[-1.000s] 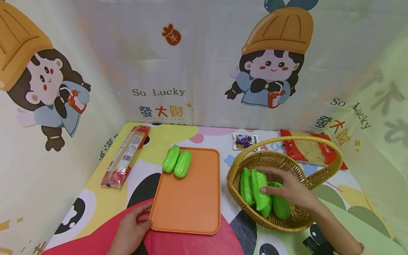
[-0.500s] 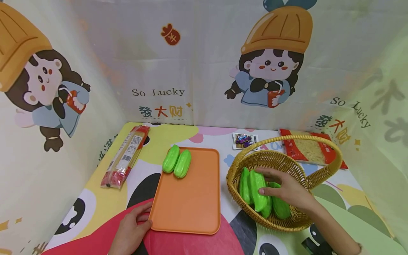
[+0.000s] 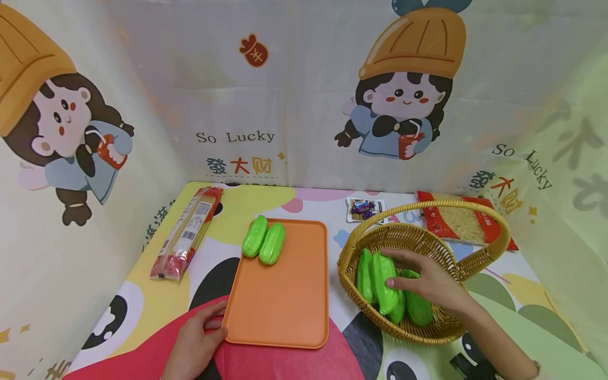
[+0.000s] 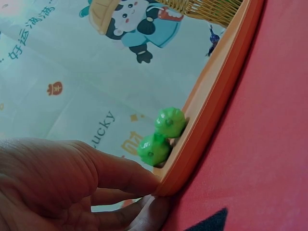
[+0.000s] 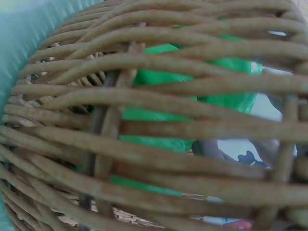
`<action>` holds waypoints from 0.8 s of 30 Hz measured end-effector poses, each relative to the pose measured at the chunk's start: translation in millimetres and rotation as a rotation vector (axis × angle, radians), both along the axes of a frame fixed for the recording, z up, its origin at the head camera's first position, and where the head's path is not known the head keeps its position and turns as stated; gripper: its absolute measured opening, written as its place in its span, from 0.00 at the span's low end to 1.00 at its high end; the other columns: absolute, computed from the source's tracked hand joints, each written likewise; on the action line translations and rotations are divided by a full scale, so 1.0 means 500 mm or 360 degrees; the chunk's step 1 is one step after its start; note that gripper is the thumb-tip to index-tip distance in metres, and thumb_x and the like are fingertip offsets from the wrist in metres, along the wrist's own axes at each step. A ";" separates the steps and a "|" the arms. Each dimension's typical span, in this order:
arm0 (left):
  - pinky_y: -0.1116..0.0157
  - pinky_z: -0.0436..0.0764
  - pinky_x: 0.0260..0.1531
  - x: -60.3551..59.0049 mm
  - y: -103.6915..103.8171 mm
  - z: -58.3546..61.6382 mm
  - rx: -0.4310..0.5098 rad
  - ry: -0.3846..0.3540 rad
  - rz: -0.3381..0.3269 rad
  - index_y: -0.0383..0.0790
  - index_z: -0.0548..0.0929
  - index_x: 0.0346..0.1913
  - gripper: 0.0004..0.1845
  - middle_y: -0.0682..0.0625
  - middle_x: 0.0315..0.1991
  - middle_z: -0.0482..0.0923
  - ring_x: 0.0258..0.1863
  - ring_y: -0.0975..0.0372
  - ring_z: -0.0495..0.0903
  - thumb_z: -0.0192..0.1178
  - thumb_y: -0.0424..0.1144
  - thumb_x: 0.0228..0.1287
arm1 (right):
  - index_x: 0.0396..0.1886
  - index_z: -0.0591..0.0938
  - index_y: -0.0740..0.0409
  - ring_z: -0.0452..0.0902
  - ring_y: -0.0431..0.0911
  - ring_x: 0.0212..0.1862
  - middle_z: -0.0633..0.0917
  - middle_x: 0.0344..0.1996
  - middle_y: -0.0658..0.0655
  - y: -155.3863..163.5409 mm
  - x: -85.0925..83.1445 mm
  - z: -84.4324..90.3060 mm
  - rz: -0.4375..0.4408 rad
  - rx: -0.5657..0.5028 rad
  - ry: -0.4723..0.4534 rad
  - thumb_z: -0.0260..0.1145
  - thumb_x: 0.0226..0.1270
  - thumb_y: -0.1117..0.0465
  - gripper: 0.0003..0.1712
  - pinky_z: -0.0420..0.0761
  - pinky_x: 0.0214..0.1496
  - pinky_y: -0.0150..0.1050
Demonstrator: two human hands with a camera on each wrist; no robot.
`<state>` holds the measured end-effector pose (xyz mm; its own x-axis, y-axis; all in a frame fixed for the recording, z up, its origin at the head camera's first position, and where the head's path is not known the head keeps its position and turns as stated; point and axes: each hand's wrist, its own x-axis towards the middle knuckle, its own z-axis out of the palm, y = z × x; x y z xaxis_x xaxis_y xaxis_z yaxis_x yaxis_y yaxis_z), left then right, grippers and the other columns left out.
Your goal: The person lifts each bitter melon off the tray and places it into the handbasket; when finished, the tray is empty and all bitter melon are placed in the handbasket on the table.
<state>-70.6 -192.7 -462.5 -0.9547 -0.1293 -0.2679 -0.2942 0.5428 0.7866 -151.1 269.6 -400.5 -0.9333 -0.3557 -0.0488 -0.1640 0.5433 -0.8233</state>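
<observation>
An orange tray (image 3: 285, 301) lies on the table, with two glossy green toy cucumbers (image 3: 273, 244) side by side at its far left corner. My left hand (image 3: 197, 338) pinches the tray's near left edge, its fingertips at the rim in the left wrist view. To the right, inside a wicker basket (image 3: 349, 282), lie several more green toy cucumbers. My right hand (image 3: 429, 282) reaches under the basket's handle and grips one pale green cucumber (image 3: 383, 287), thumb on its near side and fingers at its far end. In the right wrist view, basket weave (image 5: 144, 130) hides most of that hand.
A long red-and-clear packet of noodles (image 3: 190, 232) lies left of the tray. Behind the basket is a red bag of pasta (image 3: 458, 221). A small packet with purple wrapped candies (image 3: 363, 210) sits at the back. Printed cloth walls (image 3: 294, 95) enclose the table.
My right hand and the gripped cucumber have shifted very slightly left in the basket. The left hand and the tray have stayed in place.
</observation>
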 end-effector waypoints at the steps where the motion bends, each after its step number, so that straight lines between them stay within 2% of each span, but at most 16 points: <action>1: 0.65 0.83 0.37 0.000 0.000 0.000 -0.0003 -0.0003 0.0001 0.33 0.76 0.64 0.28 0.44 0.51 0.81 0.42 0.59 0.82 0.65 0.29 0.59 | 0.67 0.75 0.45 0.71 0.62 0.63 0.76 0.64 0.54 0.000 0.000 0.000 -0.0006 0.0000 -0.0002 0.73 0.62 0.49 0.33 0.77 0.56 0.58; 7: 0.63 0.83 0.38 -0.001 0.000 -0.001 -0.0002 -0.0021 0.0009 0.33 0.76 0.64 0.28 0.45 0.51 0.81 0.43 0.59 0.82 0.65 0.30 0.59 | 0.67 0.75 0.45 0.69 0.63 0.64 0.75 0.64 0.53 0.006 0.001 0.007 -0.0053 0.0026 0.0046 0.73 0.62 0.48 0.34 0.75 0.55 0.62; 9: 0.64 0.83 0.38 -0.001 -0.001 -0.002 0.0002 -0.0018 0.0009 0.33 0.76 0.64 0.28 0.45 0.51 0.81 0.43 0.59 0.82 0.65 0.30 0.59 | 0.68 0.75 0.46 0.73 0.63 0.61 0.75 0.65 0.54 0.007 0.005 0.015 -0.0081 0.0017 0.0049 0.73 0.62 0.48 0.34 0.78 0.53 0.59; 12: 0.65 0.82 0.38 -0.001 -0.001 -0.002 0.0003 -0.0013 0.0003 0.33 0.76 0.64 0.28 0.45 0.52 0.81 0.43 0.59 0.82 0.65 0.30 0.59 | 0.68 0.74 0.49 0.76 0.61 0.59 0.74 0.65 0.55 0.002 0.016 0.032 -0.0107 0.0001 0.0090 0.72 0.63 0.50 0.34 0.81 0.51 0.48; 14: 0.66 0.82 0.38 -0.001 -0.001 -0.002 0.0005 -0.0011 0.0001 0.33 0.76 0.64 0.28 0.45 0.52 0.81 0.43 0.59 0.82 0.65 0.29 0.59 | 0.68 0.74 0.51 0.76 0.57 0.59 0.74 0.65 0.54 -0.008 0.028 0.047 -0.0114 -0.0022 0.0143 0.73 0.63 0.53 0.34 0.82 0.50 0.40; 16: 0.66 0.82 0.37 -0.001 -0.001 -0.001 0.0002 -0.0009 0.0000 0.33 0.76 0.64 0.28 0.45 0.52 0.81 0.43 0.59 0.82 0.65 0.29 0.59 | 0.67 0.75 0.52 0.75 0.54 0.61 0.75 0.64 0.53 -0.023 0.044 0.065 -0.0105 -0.0039 0.0236 0.73 0.63 0.56 0.33 0.81 0.51 0.38; 20: 0.67 0.82 0.37 0.000 -0.002 -0.001 0.0007 0.0006 0.0003 0.33 0.76 0.64 0.28 0.45 0.52 0.81 0.43 0.59 0.82 0.64 0.29 0.59 | 0.65 0.77 0.53 0.76 0.48 0.58 0.78 0.60 0.53 -0.064 0.079 0.093 -0.0015 -0.0204 0.0417 0.74 0.61 0.65 0.32 0.82 0.50 0.40; 24: 0.68 0.81 0.37 0.002 -0.003 -0.001 0.0021 0.0038 0.0004 0.32 0.77 0.63 0.27 0.44 0.52 0.81 0.43 0.59 0.83 0.64 0.28 0.58 | 0.64 0.77 0.54 0.77 0.47 0.57 0.79 0.59 0.55 -0.119 0.100 0.104 0.0160 -0.0457 0.0481 0.72 0.59 0.73 0.33 0.83 0.49 0.42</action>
